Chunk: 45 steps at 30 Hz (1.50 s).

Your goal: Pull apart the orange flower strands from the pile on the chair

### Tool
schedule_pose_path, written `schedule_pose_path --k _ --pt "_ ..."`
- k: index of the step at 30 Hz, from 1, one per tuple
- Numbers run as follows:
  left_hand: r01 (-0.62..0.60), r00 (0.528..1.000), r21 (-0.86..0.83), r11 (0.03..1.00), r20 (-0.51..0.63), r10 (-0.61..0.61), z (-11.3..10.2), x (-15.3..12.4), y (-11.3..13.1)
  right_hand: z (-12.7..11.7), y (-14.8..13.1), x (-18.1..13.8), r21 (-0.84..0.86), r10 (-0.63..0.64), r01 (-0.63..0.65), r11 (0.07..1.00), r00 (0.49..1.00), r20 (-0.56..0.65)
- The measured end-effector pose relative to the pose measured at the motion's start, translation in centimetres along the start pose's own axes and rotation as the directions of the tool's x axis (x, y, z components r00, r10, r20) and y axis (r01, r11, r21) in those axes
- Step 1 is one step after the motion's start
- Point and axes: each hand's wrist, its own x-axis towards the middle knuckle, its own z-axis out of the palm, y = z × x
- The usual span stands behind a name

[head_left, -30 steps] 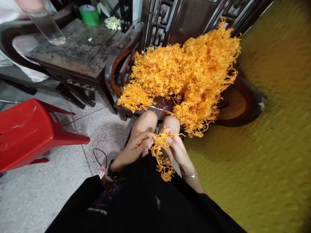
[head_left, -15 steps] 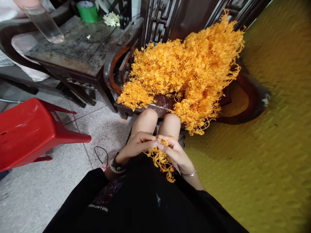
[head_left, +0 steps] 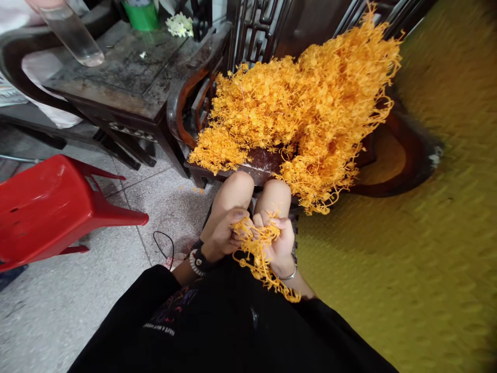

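Note:
Over my lap, my left hand (head_left: 225, 233) is closed around one side of a small bunch of orange plastic strands (head_left: 257, 254), which look like thin stems with little branched ends. Opposite it, my right hand (head_left: 283, 243) grips the other side, fingers curled in. Between the two hands the strands are stretched out, and a tangled tail hangs down against my black shirt. Just beyond my knees rises a large heap of similar orange strands (head_left: 310, 98), piled on a dark wooden chair (head_left: 260, 161). My fingers hide part of the bunch.
A red plastic stool (head_left: 46, 202) stands at left on the speckled floor. Behind it, a dark wooden table (head_left: 116, 77) carries a clear bottle (head_left: 75, 39), a green tape roll (head_left: 142, 16) and pale flowers (head_left: 179, 24). A yellow textured surface (head_left: 404, 280) fills the right side.
My hands have gone from pinching close together to gripping slightly apart, with the bunch spread between them. Its tail now hangs lower and further right. The view has shifted slightly.

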Motion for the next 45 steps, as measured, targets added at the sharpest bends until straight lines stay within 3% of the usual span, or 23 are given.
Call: schedule_pose_path --k 4,7,11,14,17,19,23,25,28,30,32,33,35,37,39,41,42,45 --pt "-0.002 0.999 0.02 1.0 -0.038 0.003 0.1 -0.2 0.0 -0.3 0.1 0.0 -0.057 -0.057 0.058 0.997 0.998 0.03" --pt "-0.02 0.992 0.172 0.985 -0.123 0.041 -0.4 -0.6 0.4 -0.9 -0.4 -0.1 -0.241 -0.09 0.108 0.964 0.992 0.085" --pt "-0.143 0.983 0.46 0.876 -0.039 0.18 -1.0 -0.9 1.3 -1.4 -2.0 -0.2 -0.613 -0.011 0.15 0.776 0.975 0.224" --pt "-0.158 0.985 0.518 0.84 0.027 0.169 -1.1 -1.1 2.0 -1.4 -3.1 -0.4 -0.726 0.072 0.201 0.657 0.942 0.326" --pt "0.015 0.997 0.39 0.921 0.061 -0.042 -0.9 -1.3 2.2 -1.5 -3.8 -0.7 -0.676 0.163 0.168 0.717 0.903 0.398" --pt "0.154 0.975 0.251 0.956 0.12 -0.188 -0.7 -1.3 1.9 -1.5 -3.9 -1.0 -0.612 0.215 0.082 0.787 0.893 0.395" --pt "0.282 0.929 0.084 0.956 0.226 -0.294 -0.6 -0.9 1.2 -1.9 -2.8 -1.2 -0.422 0.247 -0.094 0.902 0.913 0.324" --pt "0.263 0.945 0.013 0.965 0.199 -0.26 -0.6 -0.7 1.2 -2.0 -2.0 -1.0 -0.27 0.215 -0.129 0.954 0.922 0.321" --pt "0.111 0.992 -0.092 0.99 0.072 -0.105 -0.6 -0.4 1.6 -2.0 -1.4 -0.7 -0.079 0.159 -0.141 0.987 0.937 0.312" --pt "-0.005 1.0 -0.065 0.998 -0.025 0.003 -0.9 -0.1 2.2 -1.9 -1.5 -0.6 -0.017 0.149 -0.15 0.989 0.951 0.27" --pt "-0.128 0.98 0.083 0.988 -0.143 0.139 -1.8 0.4 3.0 -2.1 -1.9 -0.7 0.011 0.133 -0.139 0.99 0.969 0.21" --pt "-0.189 0.952 0.201 0.961 -0.204 0.23 -2.5 0.9 3.5 -2.2 -2.0 -0.8 0.018 0.109 -0.114 0.993 0.977 0.183" --pt "-0.271 0.834 0.503 0.821 -0.303 0.461 -4.3 2.3 4.8 -2.8 -2.2 -0.9 0.019 0.045 -0.048 0.999 0.988 0.147" --pt "-0.223 0.726 0.783 0.58 -0.264 0.635 -6.5 4.2 6.7 -3.3 -2.2 -0.8 0.001 -0.011 0.011 1.0 0.991 0.134" --pt "-0.106 0.645 0.962 0.251 -0.125 0.754 -8.5 6.7 8.9 -3.5 -2.1 -0.6 -0.017 -0.042 0.044 0.999 0.991 0.129" --pt "0.038 0.615 0.999 -0.015 -0.011 0.788 -10.2 9.5 11.0 -3.3 -2.1 -0.3 -0.026 -0.055 0.058 0.998 0.993 0.108" --pt "0.117 0.608 0.989 -0.096 0.006 0.794 -10.9 10.9 11.9 -3.1 -2.1 -0.1 -0.03 -0.059 0.062 0.998 0.994 0.087" --pt "0.309 0.63 0.928 -0.211 -0.034 0.776 -12.6 14.6 13.3 -2.2 -2.1 0.6 -0.059 -0.097 0.097 0.994 0.995 -0.006"
